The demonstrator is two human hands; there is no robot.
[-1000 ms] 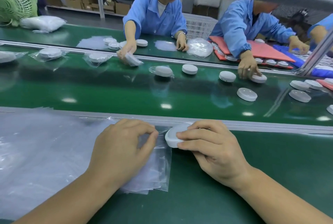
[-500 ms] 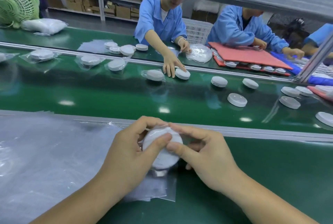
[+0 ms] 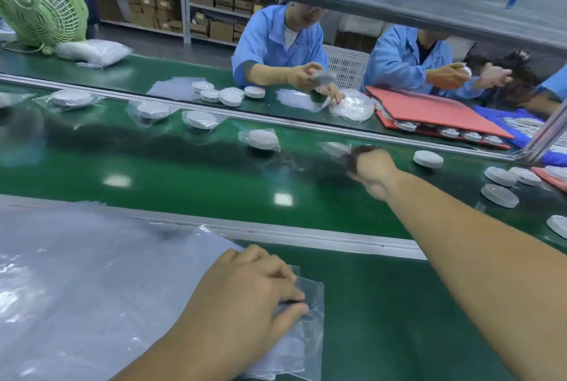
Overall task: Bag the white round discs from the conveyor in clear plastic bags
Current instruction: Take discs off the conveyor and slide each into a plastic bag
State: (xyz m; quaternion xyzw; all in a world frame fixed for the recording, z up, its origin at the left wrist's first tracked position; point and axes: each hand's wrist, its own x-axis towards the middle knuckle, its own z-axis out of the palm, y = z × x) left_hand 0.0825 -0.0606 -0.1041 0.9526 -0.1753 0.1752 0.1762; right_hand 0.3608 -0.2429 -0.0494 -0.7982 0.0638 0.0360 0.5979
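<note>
Stretching over the belt (image 3: 184, 184), our right hand (image 3: 369, 173) meets a bagged disc (image 3: 336, 149), too blurred to tell whether it grips. Our left hand (image 3: 245, 297) pinches the top of the bags (image 3: 310, 334) on the table (image 3: 383, 319). The bare discs (image 3: 428, 159) farther along look light and stiff, so we'd take 1 by its rim.

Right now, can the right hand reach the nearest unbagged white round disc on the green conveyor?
Probably yes: the right hand is out over the green conveyor; the unbagged white round disc lies close beside it, nothing between.
</note>
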